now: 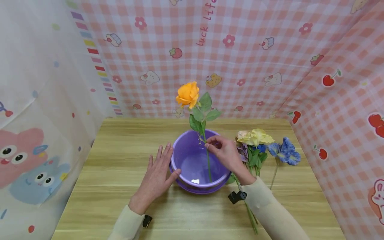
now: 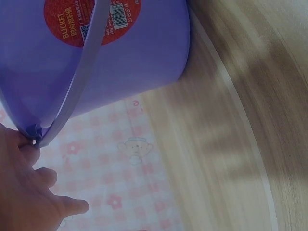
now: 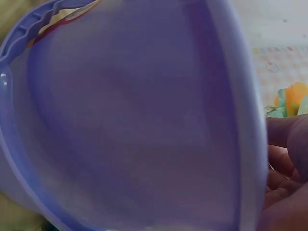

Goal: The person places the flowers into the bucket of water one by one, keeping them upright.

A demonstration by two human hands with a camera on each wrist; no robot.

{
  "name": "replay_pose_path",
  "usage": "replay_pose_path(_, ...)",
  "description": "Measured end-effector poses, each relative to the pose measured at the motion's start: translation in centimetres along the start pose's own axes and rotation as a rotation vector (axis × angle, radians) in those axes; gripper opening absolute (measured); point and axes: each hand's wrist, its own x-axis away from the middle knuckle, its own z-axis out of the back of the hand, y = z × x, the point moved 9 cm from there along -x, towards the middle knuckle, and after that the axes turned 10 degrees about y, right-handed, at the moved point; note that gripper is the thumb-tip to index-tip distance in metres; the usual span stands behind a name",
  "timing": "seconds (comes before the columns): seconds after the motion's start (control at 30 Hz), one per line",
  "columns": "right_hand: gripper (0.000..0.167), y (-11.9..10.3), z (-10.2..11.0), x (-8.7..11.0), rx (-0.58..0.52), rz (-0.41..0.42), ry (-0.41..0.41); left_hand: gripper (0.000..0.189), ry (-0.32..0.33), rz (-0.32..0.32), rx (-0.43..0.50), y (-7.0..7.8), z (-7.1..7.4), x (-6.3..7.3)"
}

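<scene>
A purple bucket (image 1: 183,136) stands upright on the wooden table. My right hand (image 1: 227,155) pinches the green stem of an orange rose (image 1: 188,94) over it. The stem's lower end hangs down into the bucket, while the bloom and leaves rise above the far rim. My left hand (image 1: 157,175) rests against the left side of the rim with fingers extended. In the left wrist view, that hand (image 2: 24,187) touches the rim near where the bucket's handle (image 2: 79,77) joins it. The bucket's wall (image 3: 144,96) hides most of the stem in the right wrist view.
Right of the bucket lie several artificial flowers, among them a yellow flower (image 1: 256,137) and a blue flower (image 1: 286,152), partly under my right forearm. Patterned cloth (image 1: 186,66) hangs behind the table (image 1: 126,160) and on both sides.
</scene>
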Motion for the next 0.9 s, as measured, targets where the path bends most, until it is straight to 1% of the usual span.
replay_pose_path(0.1, 0.011, 0.1, -0.4, -0.1, 0.049, 0.022, -0.022, 0.084, 0.004, 0.003, -0.001, 0.0, 0.2, -0.2)
replay_pose_path(0.23, 0.010, 0.0, -0.6, -0.3, 0.108, 0.038, -0.027, 0.084, 0.013, -0.002, -0.011, 0.0, 0.4, -0.4)
replay_pose_path(0.5, 0.008, -0.4, -1.4, -0.5, 0.184, 0.058, -0.057, 0.083, 0.027, -0.010, -0.017, -0.1, 0.6, -0.7)
replay_pose_path(0.63, 0.007, -0.2, -2.0, -0.2, 0.223, 0.058, -0.083, 0.083, 0.025, -0.009, -0.011, 0.0, 0.6, -0.5)
replay_pose_path(0.9, 0.005, 0.5, -3.3, 0.3, 0.282, 0.044, -0.154, 0.081, 0.035, -0.014, -0.019, 0.1, 0.1, 0.1)
